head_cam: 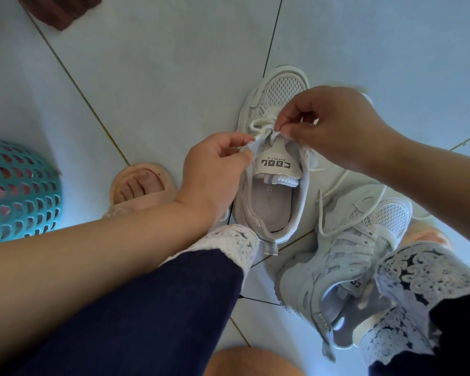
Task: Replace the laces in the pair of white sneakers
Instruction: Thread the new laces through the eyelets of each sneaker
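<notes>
Directly under the fingertips, on the pale tiled floor (160,63): one white sneaker (266,207), toe pointing away, heel nearest. Right hand (334,126) reaching in from the right, thumb and forefinger pressed together on the white lace (258,123) at the lower eyelets, remaining fingers loosely curled behind. Left hand (215,172) opposite, fingertips almost meeting the right ones, thumb and forefinger clamped on either a strand or the eyelet edge, hard to tell which. Just below both pinches, the tongue (276,165), standing up, printed label facing the camera. Just beside the right fingertips, toward the toe, a short loop of the same lace lying across the mesh upper. Well below the right hand and off to its outer side, the second sneaker (345,256), lying at a slant just beside the first, with a loose lace (320,213) trailing up from it. Left of the left wrist, a pink sandal (144,199) with toes showing. Farther left again, a teal plastic basket (19,191). Under both forearms, dark trousers (147,308) with white lace-trimmed hems.
</notes>
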### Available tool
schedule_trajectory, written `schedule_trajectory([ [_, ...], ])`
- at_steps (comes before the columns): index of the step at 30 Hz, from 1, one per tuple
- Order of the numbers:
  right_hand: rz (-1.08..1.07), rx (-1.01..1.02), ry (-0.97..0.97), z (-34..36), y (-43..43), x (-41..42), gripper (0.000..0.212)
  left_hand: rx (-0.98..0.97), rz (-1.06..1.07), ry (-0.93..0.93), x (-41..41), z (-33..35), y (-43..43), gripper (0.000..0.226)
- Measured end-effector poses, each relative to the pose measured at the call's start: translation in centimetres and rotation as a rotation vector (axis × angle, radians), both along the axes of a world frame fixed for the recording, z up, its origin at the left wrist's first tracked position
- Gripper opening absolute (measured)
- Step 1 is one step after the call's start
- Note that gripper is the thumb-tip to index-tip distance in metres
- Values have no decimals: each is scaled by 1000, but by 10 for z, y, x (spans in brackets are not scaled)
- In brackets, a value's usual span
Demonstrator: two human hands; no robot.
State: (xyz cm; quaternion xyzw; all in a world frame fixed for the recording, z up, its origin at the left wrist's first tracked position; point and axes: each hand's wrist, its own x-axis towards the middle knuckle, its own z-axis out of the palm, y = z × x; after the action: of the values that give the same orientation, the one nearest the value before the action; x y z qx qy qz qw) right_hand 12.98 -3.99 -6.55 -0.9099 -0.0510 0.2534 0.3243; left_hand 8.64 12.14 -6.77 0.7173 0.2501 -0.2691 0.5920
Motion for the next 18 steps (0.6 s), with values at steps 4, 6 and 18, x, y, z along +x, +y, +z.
schedule_trajectory([
  [4, -1, -42, -115, 0, 10, -2, 12, -15, 3, -2, 0, 0, 0, 22],
  [6, 15, -80, -131, -2, 14, -2, 11, -28, 13, -1, 0, 1, 1, 23],
  [18, 111, -70, -157, -4, 19, -2, 13, -25, -3, -16, -1, 0, 3, 20],
])
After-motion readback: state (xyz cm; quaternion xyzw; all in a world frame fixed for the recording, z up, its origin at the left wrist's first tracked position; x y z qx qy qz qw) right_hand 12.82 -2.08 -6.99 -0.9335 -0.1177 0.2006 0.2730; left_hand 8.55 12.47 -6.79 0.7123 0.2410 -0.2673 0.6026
